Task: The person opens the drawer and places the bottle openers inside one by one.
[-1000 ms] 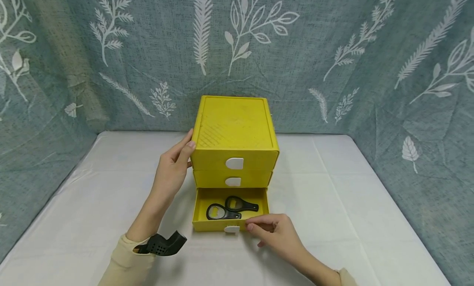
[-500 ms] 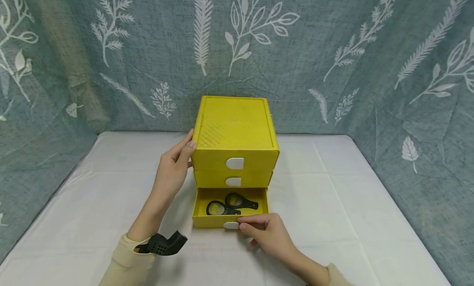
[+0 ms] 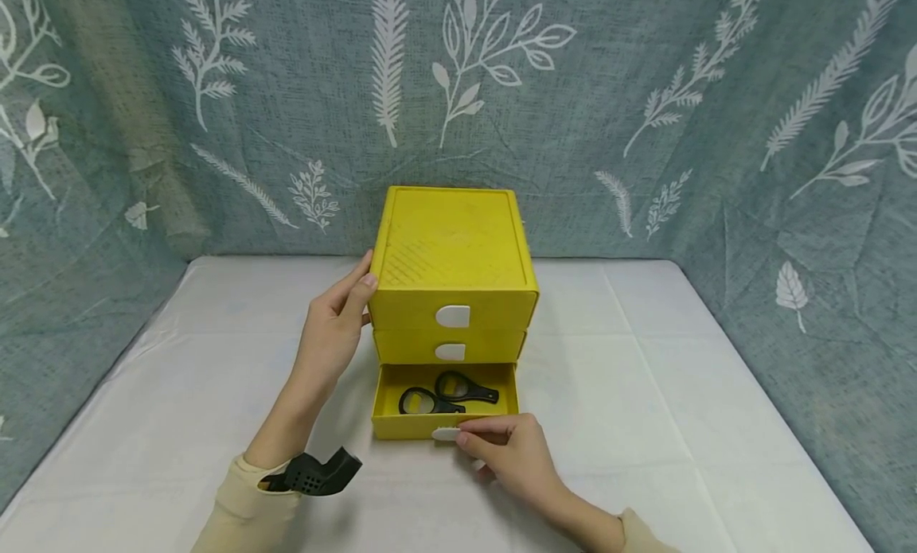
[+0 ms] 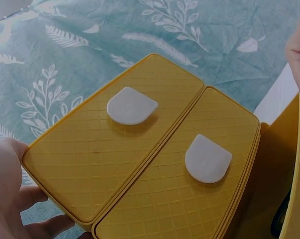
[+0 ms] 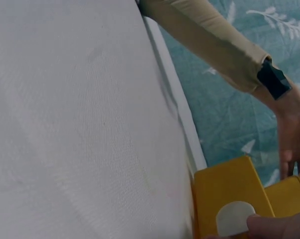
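Observation:
A yellow drawer unit (image 3: 451, 239) stands on the white cloth, its bottom drawer (image 3: 401, 428) partly pulled out. Two black tools with round heads and short handles, which look like bottle openers (image 3: 469, 391), lie in that drawer. My left hand (image 3: 333, 326) rests along the unit's left side, thumb on the front edge and fingers mostly straight. At the drawer front, my right hand (image 3: 512, 457) pinches the white drawer handle (image 3: 446, 434) by its right end. The thumb (image 5: 271, 226) touches this handle in the right wrist view.
Both upper drawers are closed, each with a white tab (image 3: 453, 316). White cloth (image 3: 616, 394) covers the table on both sides. A blue-green curtain (image 3: 286, 99) with white leaf prints hangs behind. A black wrist device (image 3: 315, 473) sits on my left wrist.
The bottom drawer has slid slightly inward. My right hand has shifted left along its front edge to the white handle. The left hand has stayed in place.

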Motion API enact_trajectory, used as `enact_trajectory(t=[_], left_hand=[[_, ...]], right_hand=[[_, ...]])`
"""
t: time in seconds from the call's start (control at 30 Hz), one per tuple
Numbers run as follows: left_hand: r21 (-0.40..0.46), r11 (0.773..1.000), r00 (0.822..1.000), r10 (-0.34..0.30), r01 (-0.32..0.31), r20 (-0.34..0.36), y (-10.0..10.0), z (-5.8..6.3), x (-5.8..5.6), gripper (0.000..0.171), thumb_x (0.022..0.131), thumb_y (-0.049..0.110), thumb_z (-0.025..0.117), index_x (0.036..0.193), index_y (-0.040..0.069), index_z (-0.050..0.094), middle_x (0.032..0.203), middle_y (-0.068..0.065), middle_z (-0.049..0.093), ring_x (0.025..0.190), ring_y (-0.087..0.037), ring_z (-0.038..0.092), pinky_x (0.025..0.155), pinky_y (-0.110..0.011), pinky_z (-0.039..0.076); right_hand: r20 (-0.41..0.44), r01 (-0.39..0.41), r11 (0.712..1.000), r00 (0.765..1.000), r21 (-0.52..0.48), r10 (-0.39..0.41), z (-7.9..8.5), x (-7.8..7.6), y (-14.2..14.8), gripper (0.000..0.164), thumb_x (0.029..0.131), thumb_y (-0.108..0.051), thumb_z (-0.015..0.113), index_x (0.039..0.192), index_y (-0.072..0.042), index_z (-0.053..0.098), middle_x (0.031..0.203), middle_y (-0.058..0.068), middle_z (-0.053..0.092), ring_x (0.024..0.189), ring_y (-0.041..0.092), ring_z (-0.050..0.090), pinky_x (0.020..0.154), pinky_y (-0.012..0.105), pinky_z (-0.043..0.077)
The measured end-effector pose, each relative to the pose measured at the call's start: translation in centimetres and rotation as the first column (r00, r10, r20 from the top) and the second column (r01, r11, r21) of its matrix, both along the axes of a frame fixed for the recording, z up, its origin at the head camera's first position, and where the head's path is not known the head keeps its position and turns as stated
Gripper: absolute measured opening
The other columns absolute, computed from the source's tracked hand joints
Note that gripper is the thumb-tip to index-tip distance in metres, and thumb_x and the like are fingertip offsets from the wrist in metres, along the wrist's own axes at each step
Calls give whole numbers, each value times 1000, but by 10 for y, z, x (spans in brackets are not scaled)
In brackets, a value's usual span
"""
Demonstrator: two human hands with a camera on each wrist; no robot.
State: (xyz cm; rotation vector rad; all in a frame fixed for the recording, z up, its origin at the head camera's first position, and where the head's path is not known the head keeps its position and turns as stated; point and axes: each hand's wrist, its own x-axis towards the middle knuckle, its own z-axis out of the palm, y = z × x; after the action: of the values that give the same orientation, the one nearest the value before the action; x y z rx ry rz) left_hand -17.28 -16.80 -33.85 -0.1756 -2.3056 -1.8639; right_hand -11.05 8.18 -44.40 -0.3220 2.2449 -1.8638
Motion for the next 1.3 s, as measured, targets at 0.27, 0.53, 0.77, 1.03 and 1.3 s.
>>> enact_trajectory(t=[0.27,0.53,0.77,1.03,1.3], left_hand=[[-2,1000,1000,4,-4,-4,1,0,-1,48,103,49,46,148,38,38,153,12,34,135,-16,40,98,-41,48],[-1,1000,1000,8,-8,7,1,0,1,50,102,51,47,149,38,37,153,13,33,136,-15,38,100,-42,47],[3,1000,1000,9,-9,-4,1,1,1,48,102,50,46,148,39,38,153,14,33,136,-15,39,99,-42,47],[-6,1000,1000,11,-11,-1,3,-1,1,48,102,50,46,148,38,39,152,13,34,135,-15,40,98,-41,48],[-17,999,1000,28,-28,6,2,-2,1,50,101,52,47,148,37,39,152,11,35,135,-16,40,100,-44,46]], right_hand=[[12,35,999,999,19,-35,-1,-5,-2,12,86,-19,79,92,-9,81,76,8,73,47,21,63,41,21,47],[-22,99,993,995,66,-97,-4,-9,-6,12,81,-27,84,83,-15,82,72,3,72,34,9,45,35,18,35],[-40,145,989,989,43,-143,-7,-13,-9,11,79,-27,85,82,-17,82,71,1,72,35,6,44,36,18,36],[-114,175,983,979,55,-168,-9,-20,-10,10,78,-29,86,79,-20,82,72,-7,72,60,9,59,52,21,47],[-105,185,980,979,80,-176,-4,-28,-13,4,81,-19,84,81,-16,82,75,-5,73,66,9,59,56,21,47]])
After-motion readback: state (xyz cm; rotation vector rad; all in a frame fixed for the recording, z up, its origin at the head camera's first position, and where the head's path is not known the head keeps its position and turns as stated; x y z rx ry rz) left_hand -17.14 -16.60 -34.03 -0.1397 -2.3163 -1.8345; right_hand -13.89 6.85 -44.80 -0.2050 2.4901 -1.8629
